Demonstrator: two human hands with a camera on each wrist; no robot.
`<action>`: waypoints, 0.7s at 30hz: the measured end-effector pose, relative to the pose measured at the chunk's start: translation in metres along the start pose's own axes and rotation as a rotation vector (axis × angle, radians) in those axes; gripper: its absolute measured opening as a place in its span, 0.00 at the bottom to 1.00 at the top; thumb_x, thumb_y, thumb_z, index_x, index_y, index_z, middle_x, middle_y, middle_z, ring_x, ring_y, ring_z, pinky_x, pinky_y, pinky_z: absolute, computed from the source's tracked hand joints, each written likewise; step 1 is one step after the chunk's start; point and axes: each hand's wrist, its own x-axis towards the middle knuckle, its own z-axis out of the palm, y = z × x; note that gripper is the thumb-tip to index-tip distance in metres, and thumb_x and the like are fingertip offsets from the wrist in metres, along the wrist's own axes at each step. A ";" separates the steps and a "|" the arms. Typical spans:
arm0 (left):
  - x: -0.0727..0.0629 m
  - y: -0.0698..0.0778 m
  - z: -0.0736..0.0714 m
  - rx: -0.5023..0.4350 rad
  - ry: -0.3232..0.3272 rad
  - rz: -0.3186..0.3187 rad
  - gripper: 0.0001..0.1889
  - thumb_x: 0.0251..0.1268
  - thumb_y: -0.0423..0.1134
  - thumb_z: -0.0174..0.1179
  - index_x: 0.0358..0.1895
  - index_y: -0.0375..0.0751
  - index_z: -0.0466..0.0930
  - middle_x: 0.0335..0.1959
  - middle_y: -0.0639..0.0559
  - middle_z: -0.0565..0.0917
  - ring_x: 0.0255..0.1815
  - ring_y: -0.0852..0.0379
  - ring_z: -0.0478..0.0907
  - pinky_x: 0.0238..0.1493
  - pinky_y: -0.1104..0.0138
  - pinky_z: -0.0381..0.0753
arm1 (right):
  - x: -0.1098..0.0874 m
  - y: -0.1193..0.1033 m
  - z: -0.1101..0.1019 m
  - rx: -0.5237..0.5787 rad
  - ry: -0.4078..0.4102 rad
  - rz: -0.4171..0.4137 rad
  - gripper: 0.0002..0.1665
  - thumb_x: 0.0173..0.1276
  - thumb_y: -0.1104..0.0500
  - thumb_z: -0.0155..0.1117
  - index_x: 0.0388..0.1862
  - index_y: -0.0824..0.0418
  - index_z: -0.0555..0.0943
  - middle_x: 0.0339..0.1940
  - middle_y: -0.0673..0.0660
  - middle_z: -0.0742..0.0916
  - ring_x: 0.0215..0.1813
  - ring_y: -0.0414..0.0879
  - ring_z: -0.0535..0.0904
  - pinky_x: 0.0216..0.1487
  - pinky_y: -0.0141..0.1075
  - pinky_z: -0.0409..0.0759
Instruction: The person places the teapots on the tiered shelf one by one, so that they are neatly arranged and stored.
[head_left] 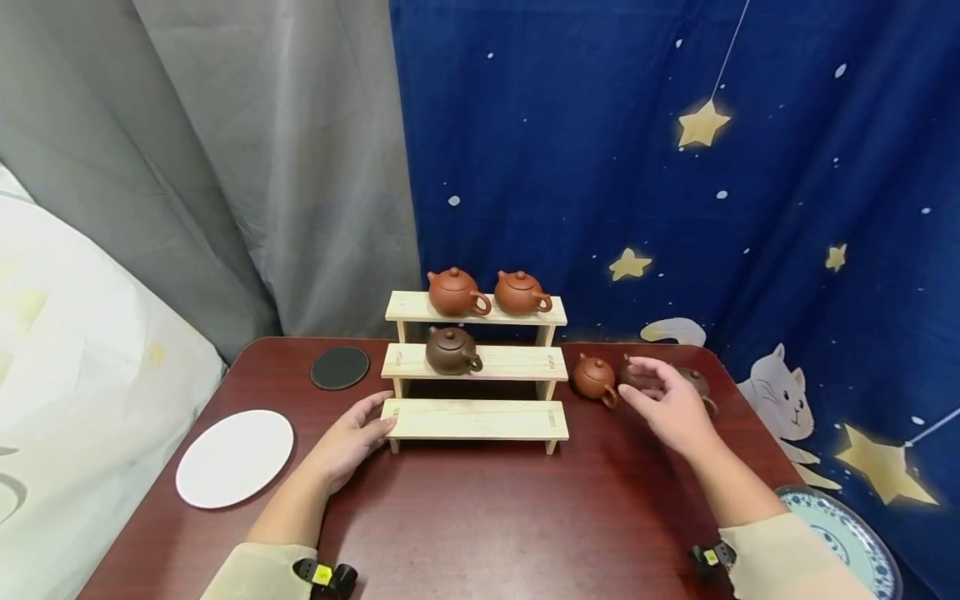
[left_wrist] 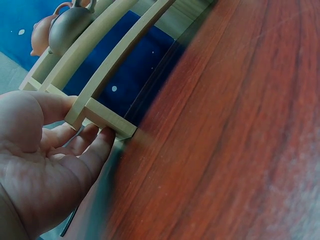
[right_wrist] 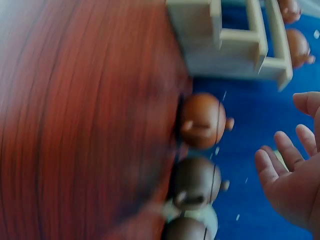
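Note:
A three-step wooden display stand (head_left: 472,418) is on the table, and my left hand (head_left: 348,442) holds the left end of its lowest step. In the left wrist view the thumb lies over the step, with the fingers by the leg below. Two reddish-brown teapots (head_left: 453,293) sit on the top step; one dark brown teapot (head_left: 448,353) is on the left of the middle step. My right hand (head_left: 671,408) hovers with parted fingers over a dark teapot (right_wrist: 195,182), partly hiding it. To its left sits a reddish teapot (head_left: 595,378), to its right another dark teapot (head_left: 694,382).
A black round coaster (head_left: 340,367) and a white round plate (head_left: 235,458) lie left of the stand. A blue-patterned plate (head_left: 840,533) is beyond the right table edge. Curtains (head_left: 555,167) hang behind the table.

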 end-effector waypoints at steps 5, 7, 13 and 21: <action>0.000 -0.002 0.000 0.000 -0.003 0.000 0.35 0.83 0.42 0.58 0.86 0.43 0.55 0.81 0.40 0.67 0.59 0.63 0.79 0.59 0.71 0.77 | 0.001 0.024 -0.024 -0.085 0.081 0.075 0.34 0.75 0.48 0.73 0.72 0.63 0.77 0.67 0.69 0.85 0.50 0.15 0.75 0.50 0.11 0.73; 0.000 -0.002 0.000 -0.001 -0.002 0.002 0.35 0.83 0.41 0.58 0.85 0.43 0.55 0.81 0.39 0.67 0.59 0.63 0.79 0.59 0.71 0.77 | 0.003 0.033 -0.033 -0.095 0.092 0.101 0.36 0.75 0.47 0.74 0.73 0.64 0.77 0.68 0.69 0.85 0.52 0.19 0.78 0.49 0.11 0.73; 0.000 -0.002 0.000 -0.007 0.000 0.004 0.35 0.84 0.41 0.58 0.86 0.43 0.55 0.81 0.39 0.67 0.60 0.63 0.79 0.58 0.72 0.78 | 0.014 0.059 -0.058 -0.183 0.110 0.156 0.41 0.76 0.43 0.71 0.77 0.65 0.73 0.73 0.71 0.80 0.69 0.58 0.80 0.63 0.34 0.81; 0.001 -0.002 -0.002 -0.006 -0.003 0.010 0.35 0.84 0.41 0.57 0.86 0.43 0.54 0.80 0.39 0.67 0.60 0.63 0.79 0.58 0.73 0.78 | 0.026 0.092 -0.072 -0.259 0.049 0.265 0.50 0.75 0.37 0.69 0.81 0.68 0.66 0.78 0.77 0.72 0.77 0.74 0.67 0.73 0.70 0.67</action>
